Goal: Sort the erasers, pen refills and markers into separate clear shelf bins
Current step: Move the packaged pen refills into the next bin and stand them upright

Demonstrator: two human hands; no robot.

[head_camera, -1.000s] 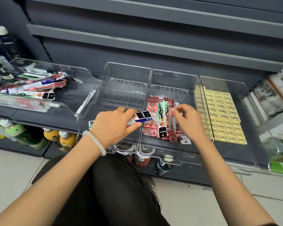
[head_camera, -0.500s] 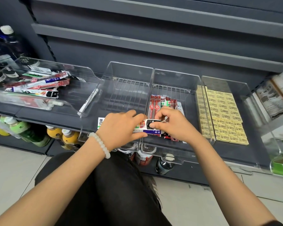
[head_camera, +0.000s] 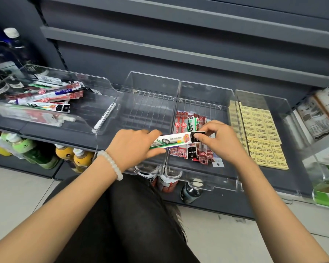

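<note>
Refill pack (head_camera: pixel 176 140) now raised between both hands; four clear bins.

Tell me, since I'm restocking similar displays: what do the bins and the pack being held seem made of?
The refill bin looks like clear, glossy rigid plastic: you see through its walls. The refill pack, in the grip of both hands, seems shiny printed film, judging by its highlights.

A dark grey shelf (head_camera: pixel 68 135) carries four clear bins (head_camera: pixel 150 88) side by side (the leftmost one turned askew), with bottled drinks (head_camera: pixel 80 158) standing on the floor (head_camera: pixel 17 190) beneath it.
</note>
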